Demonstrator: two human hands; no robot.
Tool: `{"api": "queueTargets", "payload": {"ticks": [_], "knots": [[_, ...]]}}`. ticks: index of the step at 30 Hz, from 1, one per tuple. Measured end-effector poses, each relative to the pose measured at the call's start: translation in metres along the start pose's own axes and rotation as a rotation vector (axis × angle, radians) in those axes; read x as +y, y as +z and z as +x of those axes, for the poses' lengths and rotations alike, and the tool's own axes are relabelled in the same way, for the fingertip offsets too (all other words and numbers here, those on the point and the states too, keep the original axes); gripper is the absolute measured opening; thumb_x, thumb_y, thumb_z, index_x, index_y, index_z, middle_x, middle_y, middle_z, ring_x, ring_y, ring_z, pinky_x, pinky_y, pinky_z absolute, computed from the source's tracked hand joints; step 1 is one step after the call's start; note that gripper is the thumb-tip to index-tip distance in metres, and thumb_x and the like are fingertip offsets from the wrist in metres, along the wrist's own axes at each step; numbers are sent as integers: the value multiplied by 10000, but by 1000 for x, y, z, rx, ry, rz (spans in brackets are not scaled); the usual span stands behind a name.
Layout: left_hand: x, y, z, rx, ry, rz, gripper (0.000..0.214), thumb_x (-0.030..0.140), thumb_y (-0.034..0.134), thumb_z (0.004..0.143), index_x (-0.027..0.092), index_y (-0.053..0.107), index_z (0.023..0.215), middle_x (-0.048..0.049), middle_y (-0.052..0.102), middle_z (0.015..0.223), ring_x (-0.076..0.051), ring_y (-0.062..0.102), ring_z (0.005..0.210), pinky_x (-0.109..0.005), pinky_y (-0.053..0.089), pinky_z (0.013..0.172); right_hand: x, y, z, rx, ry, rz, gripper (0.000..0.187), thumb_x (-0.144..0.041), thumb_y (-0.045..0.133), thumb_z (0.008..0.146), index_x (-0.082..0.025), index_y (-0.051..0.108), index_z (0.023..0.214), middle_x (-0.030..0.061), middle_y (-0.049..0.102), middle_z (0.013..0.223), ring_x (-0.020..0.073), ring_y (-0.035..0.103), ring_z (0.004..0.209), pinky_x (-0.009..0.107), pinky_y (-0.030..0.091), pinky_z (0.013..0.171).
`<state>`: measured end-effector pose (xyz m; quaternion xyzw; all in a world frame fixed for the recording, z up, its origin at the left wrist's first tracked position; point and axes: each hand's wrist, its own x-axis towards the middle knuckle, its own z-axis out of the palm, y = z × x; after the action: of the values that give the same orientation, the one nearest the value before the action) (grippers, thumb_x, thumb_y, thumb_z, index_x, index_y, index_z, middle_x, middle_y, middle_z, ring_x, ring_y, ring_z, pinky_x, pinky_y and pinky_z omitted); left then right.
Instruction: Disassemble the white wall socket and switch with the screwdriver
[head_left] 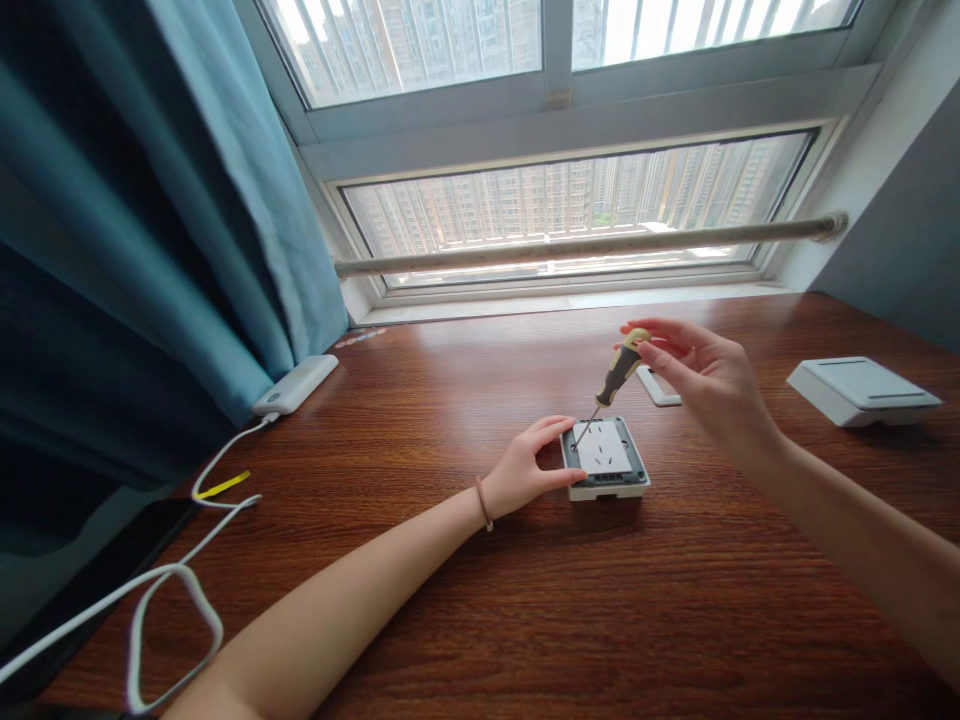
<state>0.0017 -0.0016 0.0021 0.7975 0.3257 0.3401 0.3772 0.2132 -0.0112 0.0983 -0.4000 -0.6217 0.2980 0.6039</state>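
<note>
A wall socket module [606,458] with a white face and grey frame lies flat on the wooden table [480,600]. My left hand [529,465] grips its left edge between thumb and fingers. My right hand [701,375] pinches the yellow-and-black handle of a small screwdriver [616,380]. The tool slants down to the left, and its tip rests at the socket's top left corner.
A white cover plate [658,388] lies just behind the screwdriver. A white switch unit [862,390] sits at the right. At the left are a white power bank [296,384], its looping white cable [172,590], a dark tablet [82,590] and a blue curtain [187,200].
</note>
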Motion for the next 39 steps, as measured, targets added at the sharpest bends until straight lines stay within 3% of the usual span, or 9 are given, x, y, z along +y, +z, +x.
{"api": "queueTargets", "payload": {"ticks": [4,9,13,20,27,29,34,39], "knots": [[0,0,0,-2,-2,-3,624,383,714,657,213,511,1222,-93,496,1279,-242,457,1187,-397,342,1042,3,-1,1,35,-11,-38,285,-292,704,686,-244,646,961,8,673,877,158,637,781,343,534,763],[1,0,0,0,-2,11,622,384,712,659,215,510,1223,-93,496,1281,-243,455,1190,-396,340,1043,-1,-4,1,-41,26,23,338,-269,639,753,-255,591,1087,27,685,962,186,627,924,397,492,872],[1,0,0,-1,10,3,614,376,711,663,217,511,1222,-95,500,1277,-247,462,1183,-405,348,1035,-2,-3,2,-63,43,49,261,-281,596,786,-228,615,1041,50,671,1040,203,609,993,423,454,930],[0,0,0,-2,11,8,625,382,712,659,216,507,1225,-93,496,1280,-244,461,1184,-398,346,1037,5,-2,2,34,-5,-99,315,-310,711,671,-236,634,967,12,665,862,167,628,786,369,519,782],[1,0,0,-1,9,-5,615,376,711,663,218,510,1223,-95,500,1278,-250,462,1184,-405,349,1034,-3,0,0,-71,5,-22,305,-260,571,802,-236,557,1106,54,653,1054,192,600,995,394,466,903],[1,0,0,0,7,-6,617,374,713,662,217,510,1222,-96,498,1279,-251,460,1184,-410,346,1035,-2,0,0,-61,-9,-39,275,-282,581,795,-235,582,1066,51,643,1060,184,607,962,381,473,892],[2,0,1,-3,7,-6,620,373,716,657,226,511,1222,-91,503,1269,-248,463,1176,-410,345,1035,4,-1,2,33,-12,-134,290,-325,683,702,-247,619,974,9,643,850,159,611,768,351,515,759],[0,0,1,-10,11,-19,615,366,711,667,214,505,1226,-96,495,1275,-240,457,1183,-398,344,1037,1,-3,2,0,29,-43,283,-276,612,770,-242,590,1050,39,667,963,188,618,908,388,481,848]]}}
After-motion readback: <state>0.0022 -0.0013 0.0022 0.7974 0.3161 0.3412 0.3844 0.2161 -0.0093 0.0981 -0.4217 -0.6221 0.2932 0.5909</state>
